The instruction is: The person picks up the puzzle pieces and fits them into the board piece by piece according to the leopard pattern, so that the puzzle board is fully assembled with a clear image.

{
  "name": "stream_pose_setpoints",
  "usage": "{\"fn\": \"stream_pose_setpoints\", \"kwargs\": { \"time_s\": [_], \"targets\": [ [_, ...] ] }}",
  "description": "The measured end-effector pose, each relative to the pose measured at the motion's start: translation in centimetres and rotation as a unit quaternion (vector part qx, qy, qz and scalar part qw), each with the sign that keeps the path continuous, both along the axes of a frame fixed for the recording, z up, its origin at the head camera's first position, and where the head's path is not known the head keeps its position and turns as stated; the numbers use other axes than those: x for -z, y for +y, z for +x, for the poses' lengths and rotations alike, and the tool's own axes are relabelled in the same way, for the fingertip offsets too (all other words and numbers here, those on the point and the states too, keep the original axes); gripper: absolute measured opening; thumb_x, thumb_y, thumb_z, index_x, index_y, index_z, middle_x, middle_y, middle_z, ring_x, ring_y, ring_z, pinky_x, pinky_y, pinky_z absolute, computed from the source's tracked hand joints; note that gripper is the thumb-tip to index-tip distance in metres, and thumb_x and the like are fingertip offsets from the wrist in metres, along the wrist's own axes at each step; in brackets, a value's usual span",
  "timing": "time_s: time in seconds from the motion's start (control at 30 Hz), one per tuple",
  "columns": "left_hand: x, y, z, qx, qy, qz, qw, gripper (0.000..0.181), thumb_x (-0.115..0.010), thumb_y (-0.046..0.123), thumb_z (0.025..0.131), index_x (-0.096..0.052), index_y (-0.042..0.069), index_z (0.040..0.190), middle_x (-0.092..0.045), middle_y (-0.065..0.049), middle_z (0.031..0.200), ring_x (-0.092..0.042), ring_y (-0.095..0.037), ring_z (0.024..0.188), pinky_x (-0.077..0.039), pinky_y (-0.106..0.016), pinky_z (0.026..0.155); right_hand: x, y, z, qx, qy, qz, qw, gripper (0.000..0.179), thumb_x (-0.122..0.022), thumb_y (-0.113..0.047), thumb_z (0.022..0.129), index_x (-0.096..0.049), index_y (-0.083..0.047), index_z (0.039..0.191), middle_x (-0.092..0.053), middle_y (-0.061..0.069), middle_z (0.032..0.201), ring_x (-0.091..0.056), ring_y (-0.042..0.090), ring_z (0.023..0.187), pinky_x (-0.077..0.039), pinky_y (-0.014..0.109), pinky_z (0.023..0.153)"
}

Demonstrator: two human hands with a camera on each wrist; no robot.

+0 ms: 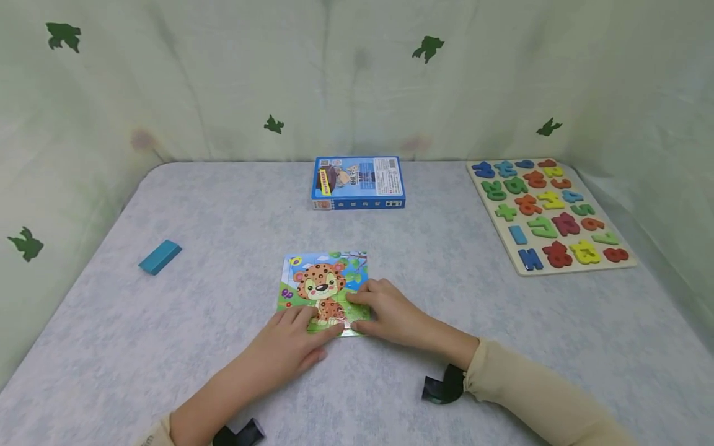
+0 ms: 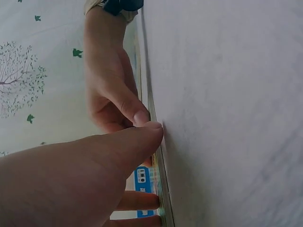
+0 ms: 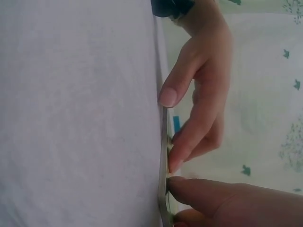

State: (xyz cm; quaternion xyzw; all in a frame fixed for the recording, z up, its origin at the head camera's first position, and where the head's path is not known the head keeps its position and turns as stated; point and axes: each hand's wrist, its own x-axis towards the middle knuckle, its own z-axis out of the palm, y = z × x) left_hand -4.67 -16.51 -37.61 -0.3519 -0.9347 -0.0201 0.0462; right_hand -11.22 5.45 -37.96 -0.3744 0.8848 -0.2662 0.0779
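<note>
A square jigsaw puzzle [image 1: 322,279] with a spotted leopard cub on it lies flat on the table in front of the person. The left hand [image 1: 289,341] rests on its lower left, with the fingertips on the picture and the thumb at the front edge. From the right, the right hand [image 1: 393,313] touches the puzzle, its thumb close to the left thumb and its fingers on the green right part. In the right wrist view the puzzle's thin grey edge [image 3: 164,175] shows, with the left thumb [image 3: 169,97] against it. Parts of the lower puzzle are hidden under the hands.
Behind the puzzle lies a blue box [image 1: 358,184]. A board of colourful letters and numbers [image 1: 504,238] is at the back right. A teal block [image 1: 160,257] lies at left. Black straps [image 1: 444,385] hang at the wrists. Pale curtains [image 1: 357,80] enclose the table.
</note>
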Motion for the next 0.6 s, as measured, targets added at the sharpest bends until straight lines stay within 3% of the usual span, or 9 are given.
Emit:
{"fn": "stream_pose_setpoints", "kwargs": {
  "time_s": [0.13,0.23,0.47,0.53,0.6],
  "targets": [
    [-0.2,0.0,0.1,-0.002,-0.014,-0.001,0.9999,0.045,-0.063,0.036,0.083,-0.052,0.03,0.126,-0.047,-0.011,0.106,-0.046,-0.028,0.1,-0.041,-0.046,0.082,-0.2,0.0,0.1,-0.013,0.014,0.021,0.9996,0.05,-0.068,-0.029,0.08,-0.056,-0.007,0.123,-0.051,-0.002,0.099,-0.04,0.013,0.083,-0.035,0.024,0.067],
    [-0.2,-0.1,0.0,-0.004,-0.019,0.005,0.9998,0.045,-0.062,0.036,0.083,-0.053,0.03,0.126,-0.047,-0.01,0.107,-0.045,-0.026,0.1,-0.041,-0.046,0.08,-0.3,0.4,0.2,-0.03,0.013,0.037,0.9988,0.057,-0.066,-0.034,0.081,-0.051,-0.008,0.129,-0.048,-0.001,0.104,-0.039,0.013,0.086,-0.034,0.026,0.071],
    [0.2,-0.8,-0.6,-0.004,-0.032,0.033,0.9989,0.046,-0.06,0.039,0.084,-0.051,0.029,0.128,-0.048,-0.01,0.113,-0.047,-0.026,0.101,-0.041,-0.044,0.081,-0.7,3.0,-0.2,-0.029,-0.124,-0.016,0.9918,0.063,-0.055,-0.044,0.087,-0.034,-0.018,0.14,-0.035,0.0,0.131,-0.032,0.013,0.12,-0.034,0.035,0.095],
    [0.1,-1.4,-0.8,-0.008,-0.048,0.04,0.998,0.048,-0.059,0.04,0.085,-0.049,0.026,0.13,-0.047,-0.01,0.119,-0.046,-0.028,0.107,-0.04,-0.046,0.084,-1.3,4.1,-0.2,-0.014,-0.135,-0.025,0.9904,0.063,-0.053,-0.045,0.087,-0.032,-0.019,0.141,-0.03,0.0,0.138,-0.027,0.014,0.125,-0.032,0.039,0.097],
    [-0.2,-2.2,-1.0,-0.015,-0.051,0.042,0.9977,0.052,-0.058,0.041,0.085,-0.046,0.023,0.133,-0.044,-0.012,0.127,-0.044,-0.032,0.113,-0.037,-0.049,0.089,-2.1,5.4,-0.3,0.003,-0.115,-0.02,0.9931,0.062,-0.052,-0.044,0.088,-0.031,-0.02,0.141,-0.026,0.0,0.142,-0.024,0.018,0.128,-0.03,0.044,0.098]
  ]
}}
